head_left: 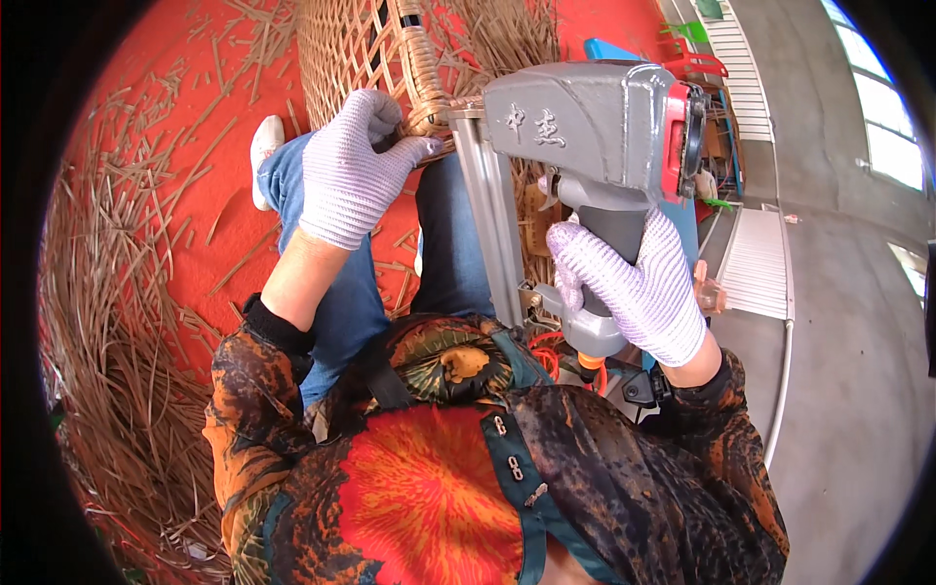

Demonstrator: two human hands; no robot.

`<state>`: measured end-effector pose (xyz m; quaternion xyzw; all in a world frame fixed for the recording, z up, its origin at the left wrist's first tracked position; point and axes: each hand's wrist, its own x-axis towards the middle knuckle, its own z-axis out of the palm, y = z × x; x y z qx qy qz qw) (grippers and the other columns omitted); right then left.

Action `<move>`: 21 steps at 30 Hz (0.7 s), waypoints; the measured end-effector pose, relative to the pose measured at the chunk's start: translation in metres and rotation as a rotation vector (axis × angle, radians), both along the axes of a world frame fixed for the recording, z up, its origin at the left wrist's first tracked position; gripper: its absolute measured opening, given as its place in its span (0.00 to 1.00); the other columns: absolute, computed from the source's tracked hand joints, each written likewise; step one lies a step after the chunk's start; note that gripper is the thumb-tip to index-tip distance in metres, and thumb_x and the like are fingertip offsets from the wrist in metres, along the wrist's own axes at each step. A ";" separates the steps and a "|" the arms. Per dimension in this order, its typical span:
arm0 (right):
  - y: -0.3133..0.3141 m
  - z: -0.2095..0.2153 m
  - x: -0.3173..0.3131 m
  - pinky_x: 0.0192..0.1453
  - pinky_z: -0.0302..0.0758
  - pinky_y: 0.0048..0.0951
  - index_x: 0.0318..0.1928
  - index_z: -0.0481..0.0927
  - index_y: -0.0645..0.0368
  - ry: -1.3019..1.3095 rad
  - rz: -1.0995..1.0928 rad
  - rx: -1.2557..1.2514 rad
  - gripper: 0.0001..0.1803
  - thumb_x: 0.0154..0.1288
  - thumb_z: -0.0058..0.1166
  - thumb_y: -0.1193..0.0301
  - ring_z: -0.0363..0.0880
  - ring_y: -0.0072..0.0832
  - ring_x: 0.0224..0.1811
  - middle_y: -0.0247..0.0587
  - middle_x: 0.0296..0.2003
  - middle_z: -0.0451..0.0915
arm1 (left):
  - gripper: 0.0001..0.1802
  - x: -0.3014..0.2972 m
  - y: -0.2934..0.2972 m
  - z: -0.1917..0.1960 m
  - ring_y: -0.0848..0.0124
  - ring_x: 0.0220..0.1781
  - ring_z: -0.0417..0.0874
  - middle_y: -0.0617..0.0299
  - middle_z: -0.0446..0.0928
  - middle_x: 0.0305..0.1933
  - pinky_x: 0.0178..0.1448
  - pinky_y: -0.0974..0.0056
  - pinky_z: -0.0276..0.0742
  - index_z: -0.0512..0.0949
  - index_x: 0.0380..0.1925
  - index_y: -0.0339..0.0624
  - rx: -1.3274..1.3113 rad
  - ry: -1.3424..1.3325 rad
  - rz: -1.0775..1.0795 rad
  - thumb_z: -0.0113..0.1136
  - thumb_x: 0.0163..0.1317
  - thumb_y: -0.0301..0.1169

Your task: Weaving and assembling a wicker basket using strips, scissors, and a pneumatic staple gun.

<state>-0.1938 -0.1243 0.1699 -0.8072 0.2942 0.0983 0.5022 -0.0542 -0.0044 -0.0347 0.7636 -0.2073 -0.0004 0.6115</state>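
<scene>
Nail gun [585,122] in right hand [639,283], left hand [353,175] half-curled, grip unclear, by woven frame [421,73].

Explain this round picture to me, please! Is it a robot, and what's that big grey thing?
There's no robot here. A person wears a camera on their head, looking down, and its very wide lens bends straight edges. These are the person's own two hands, in pale knitted gloves. The right hand holds a big grey power tool with a red and black end by its handle; it looks like a nail gun or stapler. The left hand is at the corner of a tan woven lattice panel; I can't tell how firmly it touches. Below are the person's legs in blue jeans. Lots of thin, flat brown strips lie on the bright red floor.
</scene>
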 end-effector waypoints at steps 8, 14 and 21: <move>0.002 0.010 0.009 0.24 0.72 0.23 0.54 0.77 0.65 0.040 0.031 -0.003 0.20 0.69 0.64 0.65 0.75 0.16 0.19 0.31 0.23 0.78 | 0.24 -0.001 0.003 0.003 0.67 0.36 0.87 0.57 0.84 0.32 0.45 0.64 0.82 0.78 0.39 0.38 0.021 -0.026 0.021 0.82 0.48 0.36; 0.004 0.014 0.013 0.23 0.72 0.23 0.53 0.77 0.65 0.046 0.062 -0.070 0.20 0.69 0.64 0.64 0.75 0.16 0.18 0.32 0.25 0.79 | 0.22 -0.001 0.004 0.001 0.70 0.35 0.86 0.59 0.84 0.31 0.46 0.67 0.80 0.79 0.39 0.37 0.021 0.010 0.009 0.81 0.49 0.34; 0.003 0.015 0.012 0.24 0.70 0.25 0.49 0.78 0.64 0.024 0.104 -0.097 0.14 0.71 0.60 0.67 0.73 0.19 0.18 0.32 0.21 0.77 | 0.21 -0.001 0.006 0.001 0.72 0.34 0.85 0.62 0.84 0.31 0.43 0.68 0.78 0.80 0.36 0.38 0.018 -0.025 0.033 0.81 0.49 0.35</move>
